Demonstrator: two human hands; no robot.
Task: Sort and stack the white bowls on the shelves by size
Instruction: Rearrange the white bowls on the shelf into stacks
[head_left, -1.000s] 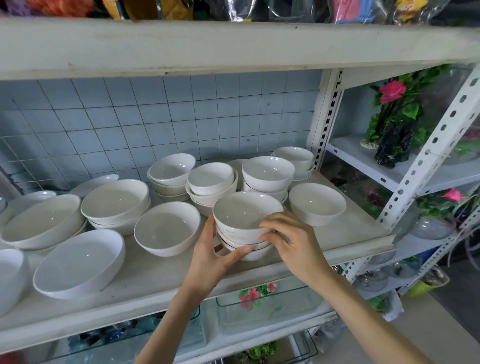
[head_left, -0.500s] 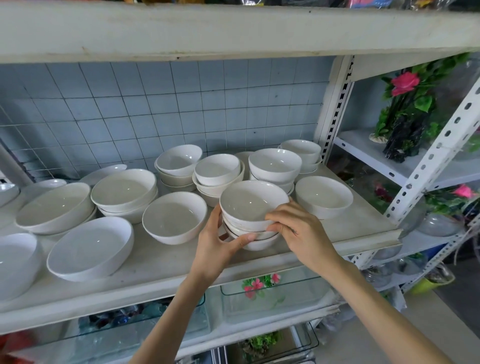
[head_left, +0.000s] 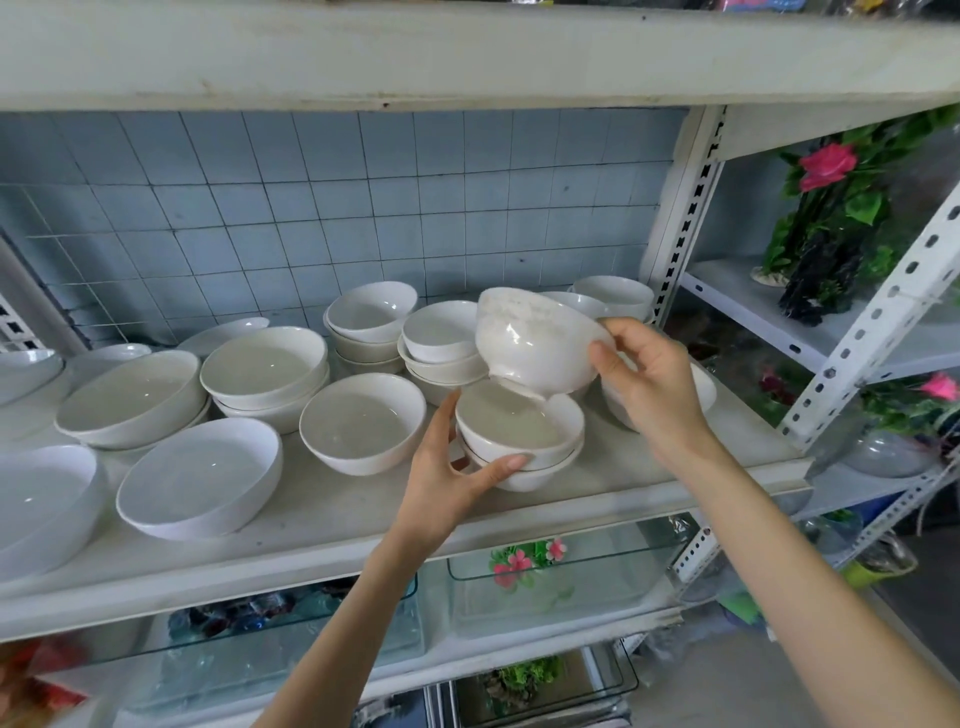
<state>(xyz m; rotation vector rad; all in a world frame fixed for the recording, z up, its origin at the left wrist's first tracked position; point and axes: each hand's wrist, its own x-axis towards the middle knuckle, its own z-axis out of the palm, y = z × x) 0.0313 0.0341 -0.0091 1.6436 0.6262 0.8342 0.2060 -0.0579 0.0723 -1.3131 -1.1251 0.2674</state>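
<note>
On the middle shelf (head_left: 311, 525), front right: right hand (head_left: 654, 384) pinches a tilted white bowl (head_left: 535, 343) by its rim, over a short stack of like bowls (head_left: 519, 434); touching or just clear, cannot tell. Left hand (head_left: 452, 467) curls round that stack's side. Single bowl (head_left: 363, 421) just left, taller stacks (head_left: 441, 338) crowded behind, wide shallow bowls (head_left: 200, 478) further left. Right hand hides most of a far-right bowl (head_left: 704, 387). Leftmost bowl (head_left: 36, 499) cut off. Stack count unclear. Glass tanks (head_left: 545, 587) below, blurred.

Right of the blue tiled wall (head_left: 363, 208) stands an artificial plant (head_left: 836, 218) bearing a pink rose (head_left: 827, 165), while clear glass tanks (head_left: 561, 587) sit below that wall.
</note>
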